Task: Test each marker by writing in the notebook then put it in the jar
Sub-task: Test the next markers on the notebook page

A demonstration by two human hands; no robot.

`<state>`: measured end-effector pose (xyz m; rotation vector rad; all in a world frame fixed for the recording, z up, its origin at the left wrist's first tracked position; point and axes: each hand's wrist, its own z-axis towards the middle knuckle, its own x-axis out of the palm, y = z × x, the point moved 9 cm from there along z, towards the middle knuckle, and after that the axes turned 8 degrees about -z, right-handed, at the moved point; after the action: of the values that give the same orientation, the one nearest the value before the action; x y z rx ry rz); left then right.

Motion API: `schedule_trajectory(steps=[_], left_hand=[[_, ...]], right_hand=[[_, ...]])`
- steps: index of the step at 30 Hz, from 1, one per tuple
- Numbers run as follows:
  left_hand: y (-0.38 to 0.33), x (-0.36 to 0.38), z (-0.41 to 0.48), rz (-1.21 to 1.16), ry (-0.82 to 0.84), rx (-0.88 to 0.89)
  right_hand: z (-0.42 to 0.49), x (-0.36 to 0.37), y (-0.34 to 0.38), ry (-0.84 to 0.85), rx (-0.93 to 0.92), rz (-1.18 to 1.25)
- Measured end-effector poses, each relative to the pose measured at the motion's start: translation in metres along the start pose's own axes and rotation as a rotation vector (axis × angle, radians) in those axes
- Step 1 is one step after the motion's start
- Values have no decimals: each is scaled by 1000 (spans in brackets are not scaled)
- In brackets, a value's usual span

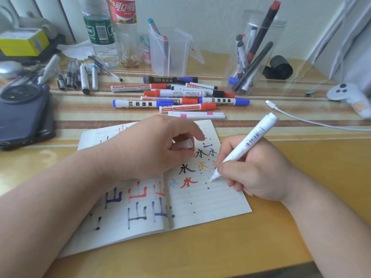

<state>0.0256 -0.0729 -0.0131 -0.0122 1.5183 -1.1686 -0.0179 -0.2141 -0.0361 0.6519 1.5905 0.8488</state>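
Yellow desk (pixel 220 247) bears an open lined notebook (pixel 210 203) inked with 水 and 山 in black, red, blue and orange. The right hand (pixel 259 173) grasps a white marker (pixel 247 143), tip on the right page; the left hand (pixel 152 145), resting on the notebook, pinches a white cap (pixel 183 145). At twelve o'clock lie loose markers (pixel 180 95), some printed MARKER; the clear jar (pixel 255 53) stands at one o'clock, a 可口可乐 bottle (pixel 124 31) at eleven.

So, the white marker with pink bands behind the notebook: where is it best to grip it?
Probably pinch the white marker at mid-barrel, between its pink bands, coming from above. It lies flat and crosswise, its near side free; a red-capped marker lies close behind it.
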Motion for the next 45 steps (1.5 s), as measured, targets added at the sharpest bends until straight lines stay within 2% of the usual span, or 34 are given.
schedule_trajectory(steps=[6,13,16,25,31,35,40,45], left_hand=[[-2,-2,-1,-17,-14,-15],[2,-4,0,-86,-51,-85],[5,-5,1,-112,-60,-115],[2,-9,1,-102,-112,-105],[-11,-9,0,-135,-105,42],[-9,-13,-2,-133,-185,44],[-20,-29,-4,32,-296,161],[-18,-15,1,2,-179,69]], right_hand=[[2,-6,3,-64,-49,-27],[1,-14,5,-135,-207,427],[3,-12,7,-120,-241,525],[6,-8,2,-89,-178,600],[8,-8,-2,-122,-132,556],[6,-9,2,-124,-191,574],[7,-15,4,-166,-243,574],[7,-16,1,-220,-239,515]])
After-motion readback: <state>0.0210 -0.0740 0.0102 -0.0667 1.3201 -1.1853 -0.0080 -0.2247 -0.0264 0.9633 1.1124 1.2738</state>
